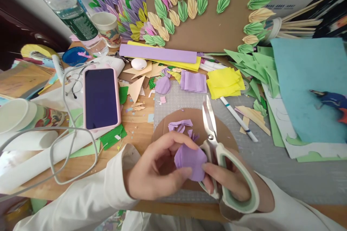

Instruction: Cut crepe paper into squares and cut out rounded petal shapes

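Between the thumb and fingers of my left hand [158, 168] is a small rounded stack of purple paper [191, 160]. My right hand [230, 180] has its fingers through the handles of a pair of scissors [210, 122], and its fingertips also touch the right edge of the purple paper. The blades point away from me, slightly parted. Beneath both hands lies a round piece of brown cardboard [230, 130] with purple paper scraps [180, 125] on it. Farther back are a purple paper square stack [193, 81], a yellow paper stack [225, 82] and a rounded purple piece [163, 85].
A phone [101, 99] and a looping cable [65, 115] lie left, near a paper cup [16, 115]. A water bottle [73, 14] stands behind. Brown cardboard with folded paper leaves [206, 32] leans at the back. Blue paper [306, 90] and a marker [240, 120] lie right.
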A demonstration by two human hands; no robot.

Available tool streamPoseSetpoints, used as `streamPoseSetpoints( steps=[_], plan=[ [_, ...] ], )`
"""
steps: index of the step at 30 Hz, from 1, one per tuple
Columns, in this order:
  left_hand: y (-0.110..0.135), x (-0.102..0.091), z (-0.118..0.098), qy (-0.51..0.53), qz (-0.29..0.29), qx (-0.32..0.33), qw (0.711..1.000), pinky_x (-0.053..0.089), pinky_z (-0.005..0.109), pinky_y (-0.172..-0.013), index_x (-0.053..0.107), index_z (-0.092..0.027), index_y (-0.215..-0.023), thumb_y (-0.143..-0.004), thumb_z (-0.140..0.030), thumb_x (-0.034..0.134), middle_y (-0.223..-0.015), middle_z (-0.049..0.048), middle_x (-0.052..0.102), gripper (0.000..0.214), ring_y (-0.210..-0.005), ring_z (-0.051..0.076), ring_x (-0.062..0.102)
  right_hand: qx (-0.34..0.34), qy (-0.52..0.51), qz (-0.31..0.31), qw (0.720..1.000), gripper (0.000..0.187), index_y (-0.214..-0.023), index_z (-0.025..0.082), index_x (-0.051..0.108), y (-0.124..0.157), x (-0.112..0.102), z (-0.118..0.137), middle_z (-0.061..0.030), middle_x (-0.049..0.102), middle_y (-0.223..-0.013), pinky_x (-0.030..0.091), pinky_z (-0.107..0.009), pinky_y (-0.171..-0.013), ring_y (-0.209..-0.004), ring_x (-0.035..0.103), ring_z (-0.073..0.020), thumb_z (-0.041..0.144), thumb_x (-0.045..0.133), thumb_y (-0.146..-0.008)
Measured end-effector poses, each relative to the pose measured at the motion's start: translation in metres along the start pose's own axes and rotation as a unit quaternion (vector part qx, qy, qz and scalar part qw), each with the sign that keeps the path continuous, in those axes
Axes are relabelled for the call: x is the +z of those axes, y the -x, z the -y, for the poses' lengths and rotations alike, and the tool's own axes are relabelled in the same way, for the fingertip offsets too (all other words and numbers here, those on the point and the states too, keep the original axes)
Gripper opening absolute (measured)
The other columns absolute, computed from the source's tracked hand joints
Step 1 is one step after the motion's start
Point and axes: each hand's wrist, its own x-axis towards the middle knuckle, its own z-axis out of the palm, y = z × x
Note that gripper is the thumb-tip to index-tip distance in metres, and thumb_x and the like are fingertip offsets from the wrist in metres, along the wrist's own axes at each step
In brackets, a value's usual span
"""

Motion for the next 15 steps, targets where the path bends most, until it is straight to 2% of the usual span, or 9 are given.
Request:
streamPoseSetpoints(
  steps=[2,4,7,11,15],
  plan=[
    [-0.001,-0.002,-0.002,-0.032,-0.045,0.025,0.998,0.047,0.018,-0.067,0.056,-0.019,-0.114,-0.091,-0.011,0.057,-0.087,0.0023,0.062,0.024,-0.072,0.008,0.057,-0.015,-0.001,-0.015,1.0,0.035,-0.061,0.019,0.058,0.001,-0.004,-0.003,0.0011,0.058,-0.052,0.041,-0.022,-0.046,-0.046,0.049,-0.0103,0.036,0.058,-0.092],
    [-0.002,-0.005,-0.002,-0.045,-0.068,0.035,0.996,0.045,0.017,-0.065,0.054,-0.021,-0.12,-0.091,-0.013,0.059,-0.082,-0.0006,0.058,0.03,-0.068,0.007,0.053,-0.023,-0.004,-0.027,0.999,0.036,-0.06,0.019,0.057,0.001,-0.005,-0.003,0.0015,0.057,-0.051,0.04,-0.022,-0.044,-0.044,0.048,-0.0102,0.037,0.057,-0.092],
    [-0.005,-0.009,-0.002,-0.074,-0.062,0.019,0.995,0.048,0.021,-0.072,0.053,-0.02,-0.123,-0.088,-0.016,0.063,-0.089,0.002,0.06,0.036,-0.079,0.012,0.057,-0.023,0.028,-0.05,0.998,0.034,-0.06,0.02,0.054,0.0,-0.002,0.003,0.0023,0.055,-0.05,0.04,-0.021,-0.043,-0.044,0.048,-0.0097,0.035,0.06,-0.089],
    [-0.007,-0.011,-0.004,-0.129,-0.068,-0.023,0.989,0.051,0.025,-0.078,0.061,-0.018,-0.115,-0.088,-0.018,0.064,-0.099,0.006,0.064,0.027,-0.087,0.015,0.061,-0.032,0.081,-0.076,0.993,0.028,-0.063,0.02,0.053,-0.001,0.001,0.008,0.0032,0.056,-0.052,0.04,-0.02,-0.044,-0.045,0.049,-0.0091,0.031,0.063,-0.086],
    [-0.006,-0.007,-0.01,-0.152,-0.092,-0.011,0.984,0.052,0.026,-0.08,0.064,-0.017,-0.109,-0.085,-0.018,0.068,-0.102,0.0063,0.066,0.025,-0.09,0.016,0.063,-0.059,0.068,-0.1,0.991,0.025,-0.068,0.02,0.053,-0.003,0.0,0.005,0.0039,0.055,-0.052,0.037,-0.02,-0.04,-0.043,0.047,-0.0085,0.035,0.062,-0.086]
  ],
)
